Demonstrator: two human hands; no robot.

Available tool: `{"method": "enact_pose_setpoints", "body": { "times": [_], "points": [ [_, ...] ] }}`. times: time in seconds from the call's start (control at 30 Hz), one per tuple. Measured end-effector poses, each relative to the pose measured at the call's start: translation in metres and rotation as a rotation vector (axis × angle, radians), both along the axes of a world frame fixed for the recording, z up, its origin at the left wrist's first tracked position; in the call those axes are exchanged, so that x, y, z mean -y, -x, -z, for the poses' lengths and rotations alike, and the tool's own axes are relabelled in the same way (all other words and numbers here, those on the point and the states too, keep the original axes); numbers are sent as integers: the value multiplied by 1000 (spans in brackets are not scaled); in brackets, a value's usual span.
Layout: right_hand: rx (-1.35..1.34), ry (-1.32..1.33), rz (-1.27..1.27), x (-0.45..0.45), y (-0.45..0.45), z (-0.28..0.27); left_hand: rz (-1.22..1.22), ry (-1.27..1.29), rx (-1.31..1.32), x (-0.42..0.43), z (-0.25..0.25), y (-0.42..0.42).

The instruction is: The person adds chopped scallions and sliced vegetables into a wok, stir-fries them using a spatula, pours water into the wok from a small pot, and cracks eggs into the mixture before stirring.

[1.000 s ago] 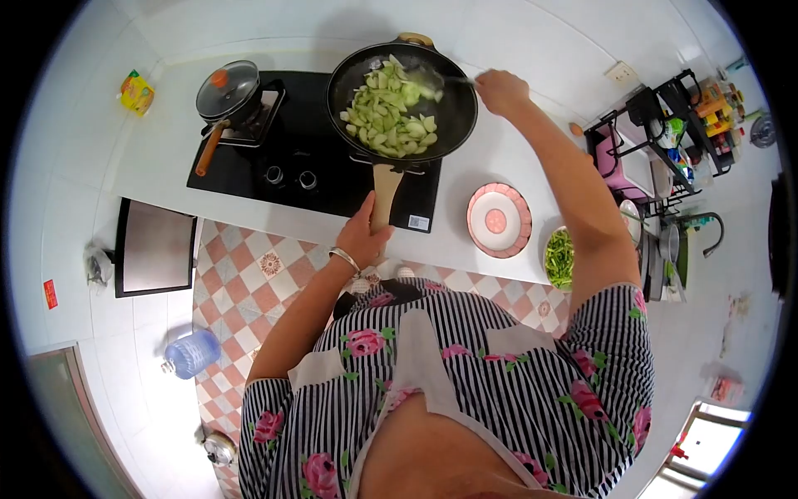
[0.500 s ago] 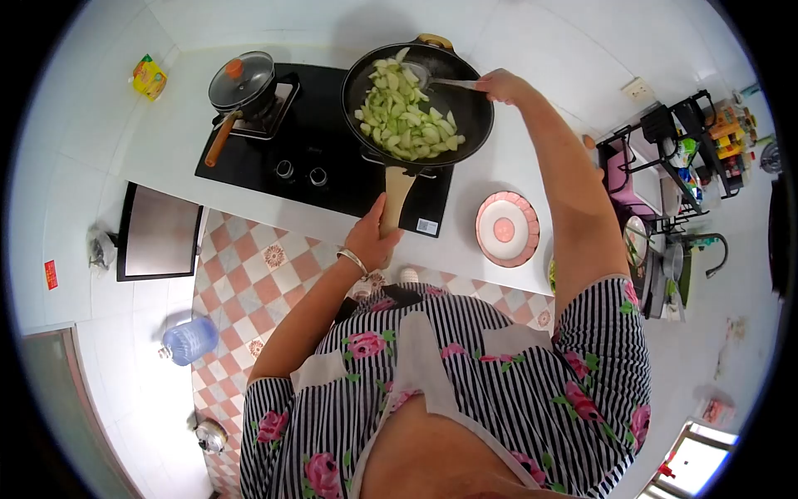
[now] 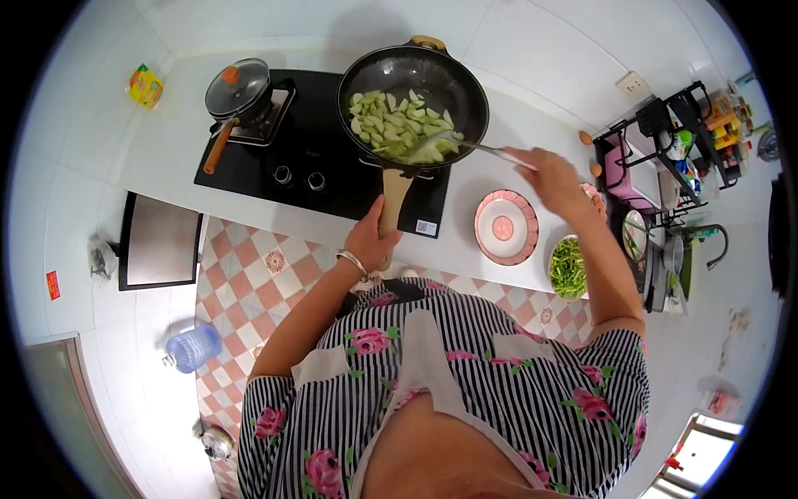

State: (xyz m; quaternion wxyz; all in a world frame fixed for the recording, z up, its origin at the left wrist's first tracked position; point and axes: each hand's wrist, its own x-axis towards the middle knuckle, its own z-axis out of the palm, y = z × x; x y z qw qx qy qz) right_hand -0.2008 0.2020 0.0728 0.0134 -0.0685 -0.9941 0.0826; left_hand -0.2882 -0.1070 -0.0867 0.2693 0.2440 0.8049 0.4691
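A dark wok (image 3: 453, 83) stands at the right end of the black stove, with pale green vegetable slices (image 3: 389, 125) in its near half. My left hand (image 3: 371, 239) is closed around the wok's light wooden handle (image 3: 396, 190), which points toward me. Right of the wok, my right hand (image 3: 546, 181) grips the handle of a metal spatula (image 3: 486, 150). The spatula's head is among the slices near the wok's front edge, slightly blurred. Below that hand, a pink-rimmed plate (image 3: 519, 252) lies on the counter.
A lidded pan (image 3: 237, 91) sits on the left burner of the stove (image 3: 332, 204). At right are a bowl of cut green vegetables (image 3: 568, 270), two eggs (image 3: 585, 138) and a black rack (image 3: 657, 125). A blue water jug (image 3: 195, 348) is on the floor.
My right hand has come down and toward me with the spatula, from the wok's far side to its near edge. The slices have shifted nearer. My left hand stays on the handle.
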Motion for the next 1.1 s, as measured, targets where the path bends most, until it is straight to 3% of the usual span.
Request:
{"method": "enact_pose_setpoints", "body": {
  "times": [0.07, 0.13, 0.23, 0.27, 0.37, 0.57, 0.67, 0.7, 0.77, 0.9, 1.0, 1.1],
  "points": [
    [-9, 103, 3, -9, -11, -27, 4, 6, -2, 0, 0, 0],
    [180, 222, 126, 6, -6, -58, 5, 9, -29, 0, 4, -1],
    [119, 305, -63, 1, 27, 7, 8, 20, -76, 0, 11, -1],
    [-19, 167, -84, 13, 39, 31, 8, 28, -66, 0, 8, -1],
    [-103, 221, 141, 37, 88, 61, 15, 31, -69, 0, 5, -1],
    [-339, 33, 301, 9, 134, 50, 8, 57, -54, 0, 0, -1],
    [-285, -6, 306, 15, 146, 65, 11, 61, -57, 0, 0, -3],
    [-115, -55, 295, 20, 146, 67, 12, 59, -60, 0, -1, -3],
    [-36, -68, 197, 22, 129, 66, 13, 33, -71, 1, 0, -2],
    [93, -229, 86, 22, 69, 7, 18, 38, -54, -2, 4, 0],
    [32, -184, 47, 13, 27, -48, 18, 37, -36, -1, -2, 0],
    [91, -258, -17, -3, 17, -49, 14, 58, -23, -1, -2, 0]
  ]
}}
